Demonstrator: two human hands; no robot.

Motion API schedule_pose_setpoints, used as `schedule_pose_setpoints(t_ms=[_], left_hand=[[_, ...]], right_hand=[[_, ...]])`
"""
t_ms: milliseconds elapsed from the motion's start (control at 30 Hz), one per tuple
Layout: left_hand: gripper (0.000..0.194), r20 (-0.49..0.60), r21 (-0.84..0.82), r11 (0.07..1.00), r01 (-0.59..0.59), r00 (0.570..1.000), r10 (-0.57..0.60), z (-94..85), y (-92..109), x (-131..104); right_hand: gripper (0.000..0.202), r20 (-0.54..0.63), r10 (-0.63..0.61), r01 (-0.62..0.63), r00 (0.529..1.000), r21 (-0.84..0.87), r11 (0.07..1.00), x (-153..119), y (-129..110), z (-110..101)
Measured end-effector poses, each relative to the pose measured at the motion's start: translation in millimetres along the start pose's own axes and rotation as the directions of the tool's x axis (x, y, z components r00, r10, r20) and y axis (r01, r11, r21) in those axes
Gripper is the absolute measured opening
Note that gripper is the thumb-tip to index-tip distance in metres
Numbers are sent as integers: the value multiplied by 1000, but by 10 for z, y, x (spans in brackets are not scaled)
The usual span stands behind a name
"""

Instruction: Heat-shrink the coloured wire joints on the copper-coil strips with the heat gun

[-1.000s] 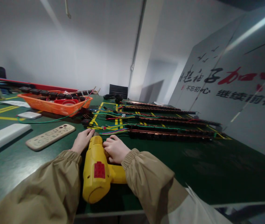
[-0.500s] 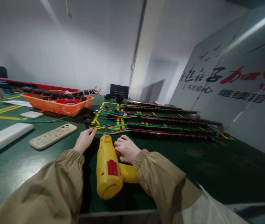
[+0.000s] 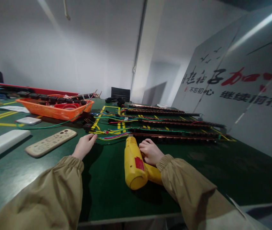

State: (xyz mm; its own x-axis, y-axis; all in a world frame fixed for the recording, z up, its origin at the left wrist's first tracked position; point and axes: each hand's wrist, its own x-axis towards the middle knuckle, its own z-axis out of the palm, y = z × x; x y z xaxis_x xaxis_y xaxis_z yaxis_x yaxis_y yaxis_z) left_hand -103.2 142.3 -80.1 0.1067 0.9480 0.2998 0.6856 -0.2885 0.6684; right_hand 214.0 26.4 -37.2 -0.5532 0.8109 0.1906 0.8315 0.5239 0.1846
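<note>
My right hand (image 3: 151, 151) is closed at the handle side of a yellow heat gun (image 3: 133, 156) with a red label; the sleeve covers part of the handle. Its nozzle points away from me, near where the coloured wires (image 3: 114, 137) meet the nearest long dark strip (image 3: 174, 138). My left hand (image 3: 85, 145) pinches the left ends of these wires between thumb and fingers. The exact grip on each wire is too small to make out.
Several more dark strips with wires lie behind on the green table (image 3: 117, 204). An orange basket (image 3: 54, 110) full of dark parts stands at the back left. A beige remote control (image 3: 51, 143), a long white device (image 3: 4, 145) and a small white box (image 3: 28, 120) lie left.
The heat gun has moved right and slightly away from me with my right hand, its nozzle shifting along the wires toward the strip. My left hand stays nearly in place at the wire ends.
</note>
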Motion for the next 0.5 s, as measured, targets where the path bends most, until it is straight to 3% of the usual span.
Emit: schedule_pose_setpoints(t_ms=[267, 500], left_hand=[[54, 31, 18, 999, 51, 998, -51, -11, 4, -10], [49, 65, 60, 996, 62, 996, -66, -7, -14, -7]], right_hand=[[11, 13, -25, 25, 1000, 22, 999, 30, -52, -40], [6, 9, -137, 137, 990, -7, 990, 197, -262, -65]])
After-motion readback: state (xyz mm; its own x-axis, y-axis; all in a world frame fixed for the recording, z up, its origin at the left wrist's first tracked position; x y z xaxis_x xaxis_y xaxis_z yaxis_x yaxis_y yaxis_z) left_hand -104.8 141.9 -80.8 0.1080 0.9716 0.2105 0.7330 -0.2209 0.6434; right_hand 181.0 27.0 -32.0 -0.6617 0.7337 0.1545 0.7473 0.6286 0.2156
